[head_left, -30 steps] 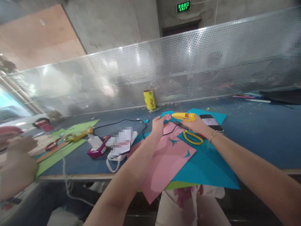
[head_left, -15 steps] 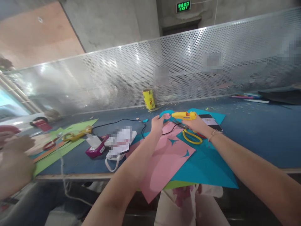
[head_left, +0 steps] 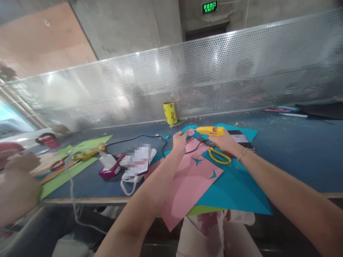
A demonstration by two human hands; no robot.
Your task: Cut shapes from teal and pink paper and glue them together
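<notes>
In my right hand [head_left: 223, 140] is a yellow hot glue gun [head_left: 210, 131], its nozzle pointing left. My left hand [head_left: 180, 140] pinches a small pink paper piece [head_left: 190, 132] close to the nozzle tip; a blue paper piece [head_left: 189, 127] shows just behind it. Whether nozzle and paper touch I cannot tell. Below the hands lie a pink sheet [head_left: 184, 189] with small blue scraps on it and a larger blue sheet [head_left: 238, 192]. Scissors with yellow handles [head_left: 219, 157] rest under my right hand, partly hidden. A phone [head_left: 241, 138] lies beside that wrist.
A yellow cardboard roll [head_left: 170, 113] stands near the perforated metal screen [head_left: 150, 82]. Left are a purple power strip [head_left: 111, 171], a pixelated device with a white strap, a black cable and green paper [head_left: 64, 178]. A co-worker's hand [head_left: 21, 167] is at far left. Pens [head_left: 286, 110] lie right.
The view has shifted very slightly. Both hands, the glue gun and the pink piece keep almost the same position.
</notes>
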